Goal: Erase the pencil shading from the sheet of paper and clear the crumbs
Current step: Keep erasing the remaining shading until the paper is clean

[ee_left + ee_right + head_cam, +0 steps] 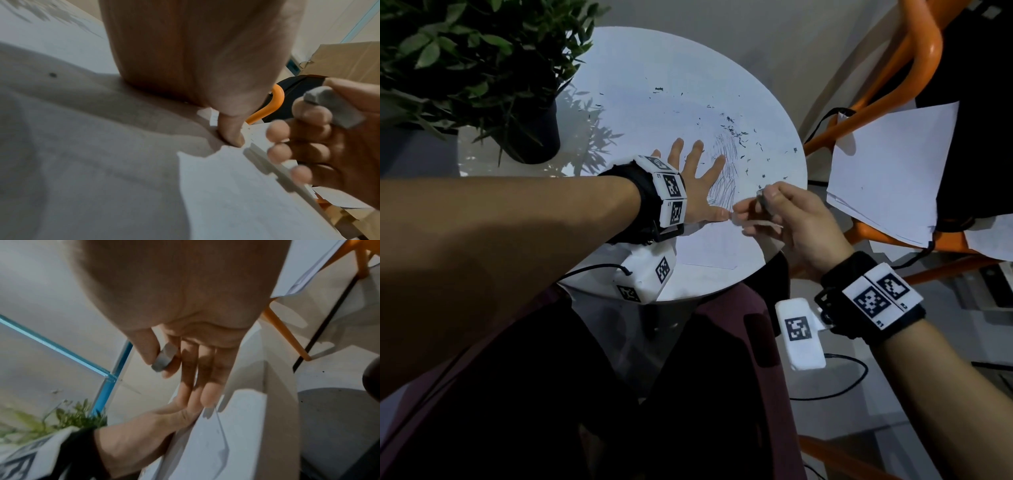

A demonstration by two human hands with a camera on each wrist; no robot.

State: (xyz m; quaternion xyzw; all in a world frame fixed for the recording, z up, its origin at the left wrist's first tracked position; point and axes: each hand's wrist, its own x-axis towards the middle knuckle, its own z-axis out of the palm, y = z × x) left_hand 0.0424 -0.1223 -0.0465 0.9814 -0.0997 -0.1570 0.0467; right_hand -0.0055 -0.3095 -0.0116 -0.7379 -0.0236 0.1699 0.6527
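Note:
A white sheet of paper (654, 113) lies on the round white table (784, 219). Pencil shading (726, 171) marks its right half, and dark eraser crumbs (734, 132) are scattered beyond the shading. My left hand (697, 185) presses flat on the sheet with fingers spread, just left of the shading; its thumb (231, 131) lies on the paper. My right hand (774, 212) hovers at the table's right edge, pinching a grey eraser (763, 202) (333, 108) (163, 358) between thumb and index finger, the other fingers stretched out toward the left thumb.
A potted plant (482, 68) stands on a glass surface at the back left. An orange chair (914, 68) to the right carries loose white sheets (887, 174). Cables run over the floor below. My lap is under the table's near edge.

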